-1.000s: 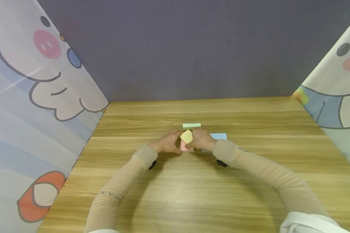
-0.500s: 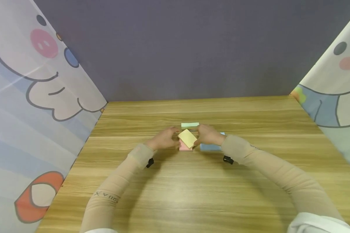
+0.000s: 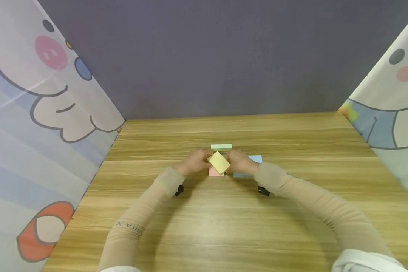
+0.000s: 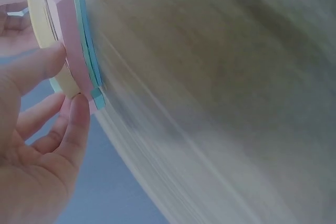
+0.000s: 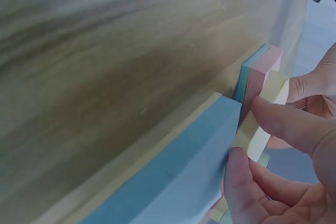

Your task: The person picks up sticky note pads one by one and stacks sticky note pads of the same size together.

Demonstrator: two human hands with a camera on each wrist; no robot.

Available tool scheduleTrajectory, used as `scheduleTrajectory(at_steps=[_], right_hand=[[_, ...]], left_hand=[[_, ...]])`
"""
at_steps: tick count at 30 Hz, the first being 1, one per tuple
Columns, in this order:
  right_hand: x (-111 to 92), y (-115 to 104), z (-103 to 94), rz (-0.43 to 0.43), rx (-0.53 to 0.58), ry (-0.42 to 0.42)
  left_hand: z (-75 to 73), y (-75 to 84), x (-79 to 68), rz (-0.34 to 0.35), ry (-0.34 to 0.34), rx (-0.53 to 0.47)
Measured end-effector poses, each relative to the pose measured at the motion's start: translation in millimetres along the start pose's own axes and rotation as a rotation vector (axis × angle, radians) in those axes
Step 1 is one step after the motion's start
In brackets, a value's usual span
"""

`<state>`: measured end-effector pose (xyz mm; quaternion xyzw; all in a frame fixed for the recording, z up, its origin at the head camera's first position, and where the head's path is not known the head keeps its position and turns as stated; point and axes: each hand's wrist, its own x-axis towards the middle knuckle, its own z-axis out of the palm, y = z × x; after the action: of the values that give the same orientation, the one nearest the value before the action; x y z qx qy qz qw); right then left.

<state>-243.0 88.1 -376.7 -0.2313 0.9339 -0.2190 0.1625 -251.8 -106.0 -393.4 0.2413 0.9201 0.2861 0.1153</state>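
Observation:
A yellow sticky note pad (image 3: pixel 219 162) is held tilted over a stack of pads, pink sticky notes (image 4: pixel 65 19) on top of green and blue layers. My left hand (image 3: pixel 195 160) pinches its left side, thumb on one edge and fingertips on a corner, as the left wrist view shows. On the other side my right hand (image 5: pixel 320 140) grips it between thumb and fingers. A larger blue pad (image 5: pixel 184 166) lies on a pale yellow layer under and beside the right hand. Behind the hands is a light green pad (image 3: pixel 221 146).
The wood-grain table (image 3: pixel 204 223) spreads around the pads. A dark grey panel (image 3: pixel 224 56) rises at its back edge. Cartoon-printed sheets (image 3: pixel 13 151) stand along the left and right sides.
My right hand drew back to the right, uncovering more of the yellow pad, then came in again at its edge. My left fingers have closed in on the pad's left side.

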Motion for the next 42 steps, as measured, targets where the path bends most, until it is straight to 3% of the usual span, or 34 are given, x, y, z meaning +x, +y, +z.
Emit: scheduleTrajectory(at_steps=[17, 30, 42], right_hand=[[0, 0, 3.9, 0.007, 0.078, 0.034], [-5, -3, 9.2, 0.036, 0.091, 0.101], [-4, -5, 13.4, 0.077, 0.142, 0.077]], left_hand=[[-1.6, -3.0, 5.2, 0.027, 0.008, 0.018], [-7.6, -2.1, 8.7, 0.048, -0.048, 0.022], [-8.1, -6.1, 10.3, 0.086, -0.069, 0.025]])
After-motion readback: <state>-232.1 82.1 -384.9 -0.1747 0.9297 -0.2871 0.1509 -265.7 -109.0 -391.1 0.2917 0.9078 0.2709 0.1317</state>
